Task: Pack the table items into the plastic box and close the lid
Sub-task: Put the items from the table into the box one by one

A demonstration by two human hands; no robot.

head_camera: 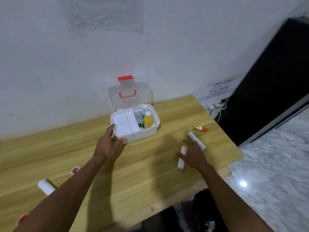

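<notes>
A white plastic box [151,132] stands at the back of the wooden table [133,173], its clear lid [130,96] with a red latch and handle tipped up against the wall. A white divider tray fills its left side; a yellow bottle [148,121] and small packs stand in its right side. My left hand [109,144] is spread open, fingertips touching the box's left front corner. My right hand [194,154] hovers open over two white gauze rolls: one [182,158] under its thumb side, one [195,139] past its fingers. A small orange tube [200,127] lies further right.
Another white roll [45,186] lies at the left, partly behind my left forearm, with two red round caps [75,170] [22,218] near it. The table's right edge drops to a marble floor [275,164]. A dark panel and wall sockets are at the right.
</notes>
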